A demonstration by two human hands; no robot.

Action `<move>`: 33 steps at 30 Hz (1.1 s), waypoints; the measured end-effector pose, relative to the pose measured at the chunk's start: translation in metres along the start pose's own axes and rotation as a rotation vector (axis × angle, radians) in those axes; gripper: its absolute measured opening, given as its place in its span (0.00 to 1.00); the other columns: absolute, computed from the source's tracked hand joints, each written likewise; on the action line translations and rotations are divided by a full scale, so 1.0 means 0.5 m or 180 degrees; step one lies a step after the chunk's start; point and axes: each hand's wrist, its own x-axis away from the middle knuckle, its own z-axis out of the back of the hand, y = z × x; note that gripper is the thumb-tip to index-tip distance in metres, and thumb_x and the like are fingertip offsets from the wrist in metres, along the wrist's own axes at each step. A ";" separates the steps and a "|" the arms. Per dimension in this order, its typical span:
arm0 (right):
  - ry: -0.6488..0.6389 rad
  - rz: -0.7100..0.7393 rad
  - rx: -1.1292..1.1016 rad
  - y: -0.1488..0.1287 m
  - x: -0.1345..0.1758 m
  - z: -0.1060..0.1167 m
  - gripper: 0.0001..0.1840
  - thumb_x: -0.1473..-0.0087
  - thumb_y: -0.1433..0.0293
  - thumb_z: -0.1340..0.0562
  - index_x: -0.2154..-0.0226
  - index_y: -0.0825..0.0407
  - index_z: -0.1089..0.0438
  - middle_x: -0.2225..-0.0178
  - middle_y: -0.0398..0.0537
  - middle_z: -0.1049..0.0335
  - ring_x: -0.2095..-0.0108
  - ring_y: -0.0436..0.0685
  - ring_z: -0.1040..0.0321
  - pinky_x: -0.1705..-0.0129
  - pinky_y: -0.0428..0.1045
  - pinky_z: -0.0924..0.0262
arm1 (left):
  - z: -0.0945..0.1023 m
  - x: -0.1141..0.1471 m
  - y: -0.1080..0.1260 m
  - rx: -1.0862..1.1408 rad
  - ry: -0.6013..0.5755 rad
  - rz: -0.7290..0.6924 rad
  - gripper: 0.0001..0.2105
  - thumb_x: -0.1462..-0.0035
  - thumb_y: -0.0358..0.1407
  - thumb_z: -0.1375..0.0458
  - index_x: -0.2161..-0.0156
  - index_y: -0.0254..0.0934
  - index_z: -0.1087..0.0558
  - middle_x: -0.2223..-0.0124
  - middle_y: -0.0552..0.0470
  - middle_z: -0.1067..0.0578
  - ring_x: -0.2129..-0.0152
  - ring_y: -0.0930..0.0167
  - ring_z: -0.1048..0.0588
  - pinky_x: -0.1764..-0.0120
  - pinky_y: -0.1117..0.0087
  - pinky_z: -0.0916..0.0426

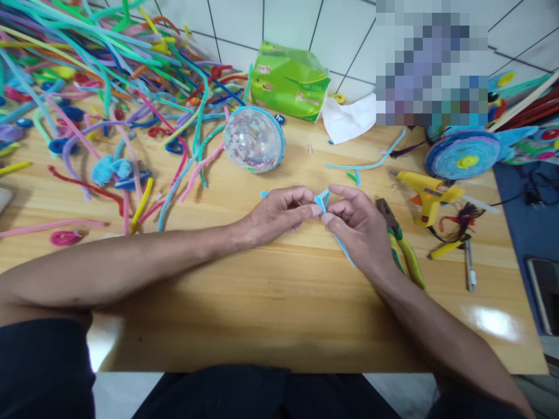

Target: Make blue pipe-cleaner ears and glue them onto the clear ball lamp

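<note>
A light blue pipe cleaner [346, 251] is bent into a small loop at its upper end, between my two hands over the middle of the table. My left hand [283, 214] pinches one side of the loop with thumb and fingers. From the other side my right hand [358, 224] grips it between thumb and fingers, and the straight tail runs down below the right palm. Pliers with green and yellow handles [408, 253] lie just right of my right hand. A clear dome [253, 139] filled with pale bits and rimmed in blue sits beyond my left hand.
Many coloured pipe cleaners [109, 58] heap up at the back left. A green tissue pack [290, 81] stands at the wall. On the right lie a yellow glue gun [430, 195], a cutter knife [470, 265] and a blue disc-shaped craft piece [463, 156]. A phone [544, 291] lies beyond the right edge.
</note>
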 end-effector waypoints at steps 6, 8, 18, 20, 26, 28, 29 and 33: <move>0.0079 -0.0098 0.0035 -0.013 0.003 0.004 0.20 0.36 0.58 0.32 0.45 0.47 0.26 0.69 0.39 0.24 0.69 0.53 0.29 0.64 0.51 0.34 | -0.001 -0.007 -0.004 0.0898 -0.0117 0.0324 0.15 0.37 0.46 0.31 0.63 0.37 0.27 0.77 0.58 0.29 0.82 0.77 0.33 0.78 0.75 0.40; 0.0103 -0.0105 -0.0003 -0.017 -0.001 0.005 0.16 0.36 0.57 0.33 0.51 0.48 0.23 0.69 0.41 0.23 0.69 0.53 0.30 0.64 0.51 0.34 | -0.001 -0.008 0.001 0.1206 -0.0219 0.0483 0.15 0.39 0.44 0.30 0.62 0.37 0.27 0.76 0.57 0.27 0.81 0.76 0.30 0.77 0.76 0.38; 0.0429 0.0213 0.0251 -0.021 -0.005 0.004 0.13 0.40 0.60 0.32 0.72 0.48 0.29 0.75 0.38 0.33 0.73 0.50 0.40 0.69 0.49 0.46 | 0.004 -0.006 -0.004 0.1598 -0.0472 0.0735 0.14 0.39 0.42 0.29 0.59 0.34 0.24 0.65 0.46 0.16 0.75 0.73 0.22 0.71 0.73 0.29; 0.0458 0.0299 0.0380 -0.021 -0.003 0.002 0.12 0.40 0.62 0.32 0.72 0.48 0.29 0.75 0.38 0.32 0.74 0.50 0.39 0.69 0.49 0.46 | 0.005 -0.007 -0.005 0.1641 -0.0439 0.0788 0.14 0.39 0.42 0.29 0.58 0.33 0.24 0.66 0.46 0.16 0.75 0.72 0.22 0.70 0.73 0.28; 0.0447 0.0335 0.0384 -0.011 0.000 0.006 0.10 0.39 0.64 0.33 0.71 0.48 0.27 0.75 0.38 0.29 0.73 0.51 0.36 0.68 0.49 0.42 | 0.009 -0.008 -0.004 0.1638 -0.0461 0.0760 0.15 0.39 0.43 0.28 0.60 0.33 0.24 0.67 0.48 0.17 0.76 0.74 0.23 0.71 0.75 0.31; 0.0341 0.0266 0.0203 -0.008 -0.002 0.009 0.08 0.37 0.63 0.32 0.67 0.47 0.25 0.72 0.39 0.25 0.70 0.52 0.31 0.66 0.49 0.38 | 0.008 -0.008 -0.004 0.1581 -0.0436 0.0741 0.15 0.40 0.43 0.27 0.61 0.34 0.25 0.69 0.50 0.18 0.76 0.75 0.25 0.72 0.76 0.32; 0.0278 0.0216 0.0091 -0.007 -0.003 0.010 0.07 0.37 0.62 0.32 0.65 0.47 0.24 0.69 0.40 0.22 0.68 0.52 0.29 0.64 0.50 0.35 | 0.007 -0.007 -0.004 0.1539 -0.0433 0.0739 0.15 0.41 0.43 0.27 0.62 0.34 0.25 0.69 0.51 0.19 0.76 0.76 0.26 0.72 0.76 0.32; 0.0007 -0.0012 -0.0325 -0.005 -0.008 0.010 0.11 0.39 0.58 0.29 0.58 0.45 0.21 0.65 0.42 0.19 0.64 0.55 0.24 0.58 0.52 0.28 | 0.004 -0.007 -0.004 0.1328 -0.0564 0.0738 0.17 0.40 0.44 0.28 0.64 0.35 0.27 0.70 0.53 0.21 0.77 0.77 0.28 0.73 0.76 0.34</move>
